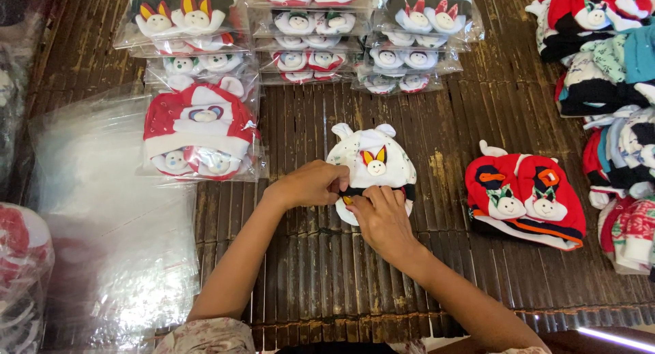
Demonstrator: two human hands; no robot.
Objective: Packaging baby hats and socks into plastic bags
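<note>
both hands meet on a white knitted baby cap with two small ears and a round animal face patch (374,161), lying on the dark slatted bamboo mat (307,258). the left hand (310,184) pinches the cap's lower left edge; the right hand (382,217) presses its fingers on the black brim, grasping it. right of the right hand lies a pair of red knitted caps with animal faces (525,200). up-left of the left hand sits a red and white cap in a clear plastic bag (201,132), with loose clear plastic bags (109,217) beside that arm.
</note>
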